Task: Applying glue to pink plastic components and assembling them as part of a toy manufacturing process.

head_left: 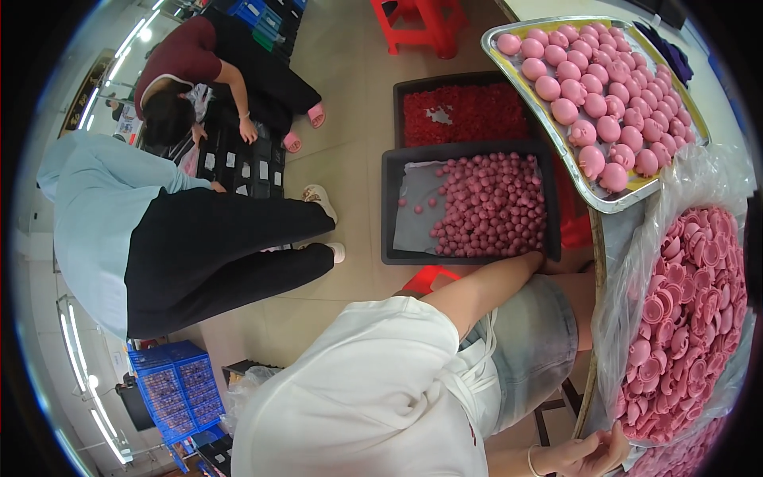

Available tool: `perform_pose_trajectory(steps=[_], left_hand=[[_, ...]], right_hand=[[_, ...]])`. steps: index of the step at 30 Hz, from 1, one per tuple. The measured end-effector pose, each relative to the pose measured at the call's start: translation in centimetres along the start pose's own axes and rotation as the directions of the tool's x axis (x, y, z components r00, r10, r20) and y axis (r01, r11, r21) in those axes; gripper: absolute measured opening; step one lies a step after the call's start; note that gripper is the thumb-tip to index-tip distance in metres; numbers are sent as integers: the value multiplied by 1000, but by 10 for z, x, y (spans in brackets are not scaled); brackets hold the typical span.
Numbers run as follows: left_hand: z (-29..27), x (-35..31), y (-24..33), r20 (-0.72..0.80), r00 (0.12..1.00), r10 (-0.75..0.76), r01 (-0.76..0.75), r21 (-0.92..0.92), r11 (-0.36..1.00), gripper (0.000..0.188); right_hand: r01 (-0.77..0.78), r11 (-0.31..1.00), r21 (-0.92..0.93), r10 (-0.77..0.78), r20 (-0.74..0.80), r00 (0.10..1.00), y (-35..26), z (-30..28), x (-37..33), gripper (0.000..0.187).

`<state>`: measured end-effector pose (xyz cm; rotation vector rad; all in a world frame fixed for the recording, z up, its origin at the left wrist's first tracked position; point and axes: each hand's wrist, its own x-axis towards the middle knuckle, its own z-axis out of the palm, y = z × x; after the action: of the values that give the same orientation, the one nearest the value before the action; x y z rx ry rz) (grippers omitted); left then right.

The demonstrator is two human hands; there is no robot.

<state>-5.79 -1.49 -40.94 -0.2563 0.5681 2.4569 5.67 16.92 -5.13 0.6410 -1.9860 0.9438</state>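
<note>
At the lower right my right hand (586,455), with a bracelet at its wrist, is by the table edge with its fingers bent together. Whatever is between them, if anything, cannot be made out. Right beside it, a clear plastic bag (628,294) lies open, full of pink half-round plastic shells (687,318). My left arm bends at the near corner of a black bin (389,207), and its hand is hidden from sight. Loose pink balls (493,207) lie in that bin. Beyond the bag, a metal tray (592,195) carries rows of pink rounded pieces (604,91).
A second dark bin (401,87) behind holds small red pieces. Red stools (421,28) stand on the floor. To the left, two people (103,230) bend over black crates (238,167). A blue rack (175,389) stands at lower left.
</note>
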Motion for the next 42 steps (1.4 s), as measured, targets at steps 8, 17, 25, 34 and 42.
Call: perform_pose_trajectory(steps=[8,17,25,34,42], left_hand=[[-55,-7,-18,10,994,111,-112,171,979,31],[87,-69,27,249,904,346,-328,-112,938,37],[68,-51,18,198,947,253,-246,-63,967,38],[48,-33,10,125,979,161,-161,-9,987,40],[48,-29,21,181,950,254,-238,-103,966,43]], right_hand=[[-127,991,39,129,-42,991,-20,11,3,48],[-128,991,-38,127,-37,991,-18,8,8,47],[-66,996,-57,65,-12,998,-9,4,6,48],[-34,999,-42,34,12,999,-9,4,8,46],[-55,996,-67,57,20,998,-8,2,9,45]])
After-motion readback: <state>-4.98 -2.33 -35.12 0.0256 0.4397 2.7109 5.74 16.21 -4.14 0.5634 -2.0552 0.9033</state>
